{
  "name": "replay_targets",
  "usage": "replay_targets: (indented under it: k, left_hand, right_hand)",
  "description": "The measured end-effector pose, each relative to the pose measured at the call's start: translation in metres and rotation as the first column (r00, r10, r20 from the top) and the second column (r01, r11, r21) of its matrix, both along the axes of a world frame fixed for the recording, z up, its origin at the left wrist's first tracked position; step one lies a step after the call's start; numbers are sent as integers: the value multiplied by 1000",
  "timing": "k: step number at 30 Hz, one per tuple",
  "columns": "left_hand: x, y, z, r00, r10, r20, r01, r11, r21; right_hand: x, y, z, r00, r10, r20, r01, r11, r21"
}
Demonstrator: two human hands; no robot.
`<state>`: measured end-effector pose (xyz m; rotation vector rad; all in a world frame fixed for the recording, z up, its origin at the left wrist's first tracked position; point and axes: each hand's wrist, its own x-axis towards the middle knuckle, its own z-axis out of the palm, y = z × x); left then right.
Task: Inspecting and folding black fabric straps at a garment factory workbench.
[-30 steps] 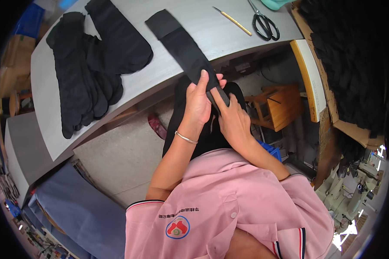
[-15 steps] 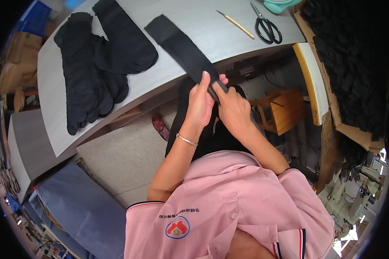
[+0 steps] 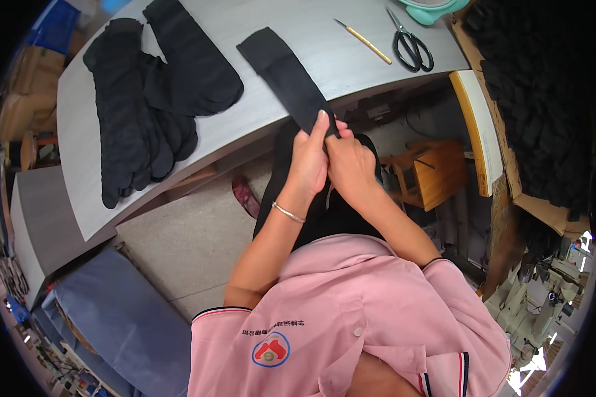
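Observation:
A black sock [image 3: 286, 76] reaches from my hands up onto the grey table, its wider cuff lying on the top. Its near end hangs past the table's front edge, over my lap. My left hand [image 3: 310, 159] is closed on that end, thumb lying along the upper side. Pressed close beside it, my right hand [image 3: 352, 167] has its fingers curled in at the sock's tip; the tip itself is hidden between the hands. To the left, a pile of black socks [image 3: 122, 106] with toe shapes lies on the table, and another black sock [image 3: 195, 63] overlaps it.
A thin wooden-handled tool [image 3: 364, 42] and black-handled scissors [image 3: 412, 49] lie at the far right of the table [image 3: 79, 152]. Behind them sits a turquoise-rimmed item [image 3: 434, 8]. A carton of black pieces [image 3: 530, 112] stands at right, a wooden stool [image 3: 434, 175] below.
The sock's far end has swung to the right on the table. My right hand has shifted slightly left, and its fingers have curled in closer to my left hand.

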<state>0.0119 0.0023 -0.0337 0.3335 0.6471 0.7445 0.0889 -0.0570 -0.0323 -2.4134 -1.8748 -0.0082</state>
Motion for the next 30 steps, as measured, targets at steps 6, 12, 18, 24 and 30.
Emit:
replay_targets:
  k: [6, 12, 18, 24, 30]
  left_hand:
    - [-3, -1, -1, 998, 3, -56, -1, 999, 33]
    - [7, 2, -2, 999, 47, 24, -48, 998, 50]
    - [-5, -1, 1, 998, 28, 56, -30, 999, 40]
    - [-6, -6, -3, 1000, 2, 6, -2, 999, 46]
    - [0, -7, -3, 999, 26, -32, -24, 998, 53]
  right_hand:
    - [-11, -44, 22, 998, 3, -66, -5, 999, -35]
    - [-1, 7, -9, 1000, -24, 15, 22, 993, 118]
    - [0, -15, 18, 998, -12, -58, 12, 1000, -5]
    - [-13, -53, 20, 1000, -22, 14, 23, 995, -96]
    - [-7, -8, -7, 996, -20, 87, 24, 999, -43]
